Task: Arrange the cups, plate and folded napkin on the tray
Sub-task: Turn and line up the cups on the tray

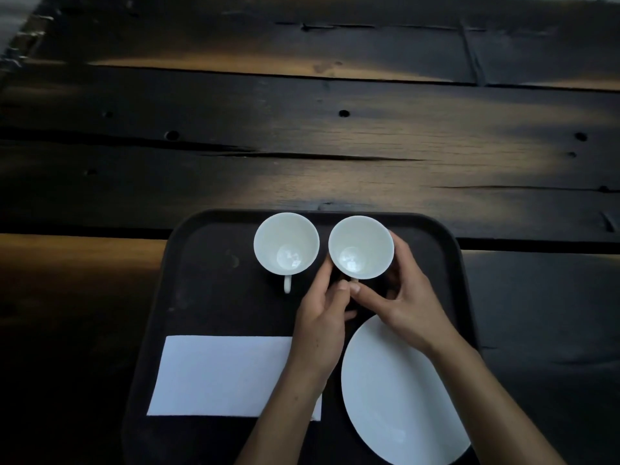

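Right cup [361, 247] stands upright at the far edge of the tray [204, 286], mouth up, its glossy white bottom catching the light. Both hands are around it. The left hand [322, 317] curls against its left side. The right hand [406, 297] wraps its fingers round the right side. The 2 thumbs meet just below the cup, where its small handle points toward the person, mostly hidden behind them.

Just beside it, apart by a narrow gap, the left cup [286, 243] stands upright too, with the same white inside and shiny bottom. Its handle points toward the person and no hand touches it.

Besides the 2 cups the tray holds 2 more things. The folded napkin [221, 375], a flat white rectangle, lies in the near left part, partly crossed by the left forearm. The plate [396, 397], plain white and round, lies in the near right part under the right forearm, with its near edge cut by the frame.

The tray itself is dark, with rounded corners and a raised rim. It sits on a table [335, 129] of dark, worn wooden planks with cracks, knot holes and patches of warm light.
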### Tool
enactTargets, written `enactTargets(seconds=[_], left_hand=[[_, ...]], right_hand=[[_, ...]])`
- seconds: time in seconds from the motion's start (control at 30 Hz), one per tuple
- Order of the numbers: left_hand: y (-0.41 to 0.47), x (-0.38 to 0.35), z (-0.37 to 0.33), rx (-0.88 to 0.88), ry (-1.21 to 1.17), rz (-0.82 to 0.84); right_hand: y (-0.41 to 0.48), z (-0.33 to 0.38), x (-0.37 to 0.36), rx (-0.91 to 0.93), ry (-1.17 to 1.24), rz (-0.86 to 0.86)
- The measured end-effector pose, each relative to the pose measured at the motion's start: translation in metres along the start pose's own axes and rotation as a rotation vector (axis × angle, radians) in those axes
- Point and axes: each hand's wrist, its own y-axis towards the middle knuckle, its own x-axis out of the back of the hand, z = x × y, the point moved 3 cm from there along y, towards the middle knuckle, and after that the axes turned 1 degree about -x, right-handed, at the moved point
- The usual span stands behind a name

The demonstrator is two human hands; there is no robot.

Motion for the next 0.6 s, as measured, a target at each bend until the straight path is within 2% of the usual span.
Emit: enactTargets(seconds=[0.4, 0.6], left_hand=[[0.000, 0.002, -0.004, 0.002, 0.027, 0.003], [-0.014, 0.010, -0.005, 0.051, 0.035, -0.018]], right_hand=[[-0.001, 0.001, -0.002, -0.030, 0.006, -0.002], [-0.007, 0.002, -0.005, -0.120, -0.017, -0.006]])
